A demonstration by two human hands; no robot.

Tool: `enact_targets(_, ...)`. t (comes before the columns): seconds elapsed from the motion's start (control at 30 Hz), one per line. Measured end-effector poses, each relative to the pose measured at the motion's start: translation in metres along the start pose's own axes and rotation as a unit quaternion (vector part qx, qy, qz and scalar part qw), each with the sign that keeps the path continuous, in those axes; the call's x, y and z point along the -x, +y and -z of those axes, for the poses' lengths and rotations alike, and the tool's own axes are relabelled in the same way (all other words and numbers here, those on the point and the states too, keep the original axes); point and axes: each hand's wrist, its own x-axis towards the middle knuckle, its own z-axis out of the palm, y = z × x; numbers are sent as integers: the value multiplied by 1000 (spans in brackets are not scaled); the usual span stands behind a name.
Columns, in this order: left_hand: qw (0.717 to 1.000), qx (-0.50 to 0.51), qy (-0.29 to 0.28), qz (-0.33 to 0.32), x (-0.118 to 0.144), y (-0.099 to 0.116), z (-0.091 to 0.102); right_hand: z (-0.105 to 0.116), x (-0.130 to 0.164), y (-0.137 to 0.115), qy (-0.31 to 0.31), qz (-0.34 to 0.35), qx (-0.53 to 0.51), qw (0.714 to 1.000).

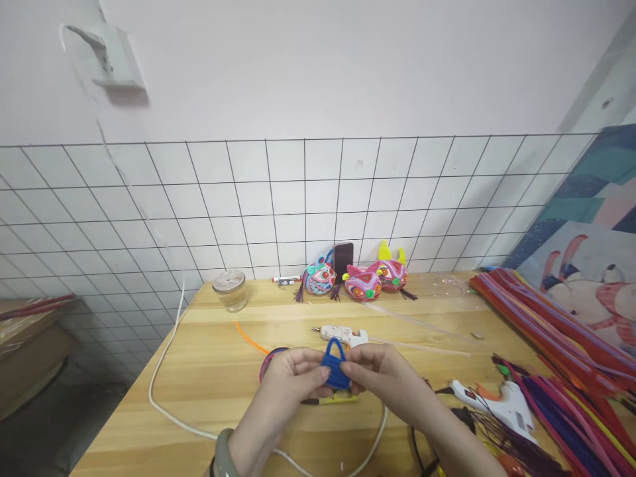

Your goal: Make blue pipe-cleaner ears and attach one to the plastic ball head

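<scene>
Between my two hands is a small blue pipe-cleaner piece (338, 375), with close-set rows in its body and a pointed loop standing on top. My left hand (298, 377) pinches its left side between thumb and fingers. On the right edge, my right hand (375, 371) grips it in the same way. Just behind the hands lies a white patterned glue gun (340, 333), its nozzle pointing left. A round dark and pink item (268, 363) is partly hidden behind my left hand. An orange pipe cleaner (251, 340) runs along the table beside it.
Several colourful stuffed fish-like figures (362, 285) and a phone (343, 260) stand by the wall. A glass jar (231, 291) sits at back left. Pipe-cleaner bundles (571, 411) and a second glue gun (497, 404) lie right. A white cable (166, 411) crosses the table.
</scene>
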Motion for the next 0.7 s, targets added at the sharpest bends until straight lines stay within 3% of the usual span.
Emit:
enact_targets(0.33, 997, -9, -71, 24, 5, 7, -1, 2, -2, 3, 26, -4, 6, 1000)
enact_targets(0.53, 999, -22, -21, 19, -1, 2, 2, 1, -1, 2, 12, 9, 6, 1000)
enact_targets(0.7, 999, -14, -28, 20, -1, 3, 2, -2, -2, 4, -24, -12, -27, 999)
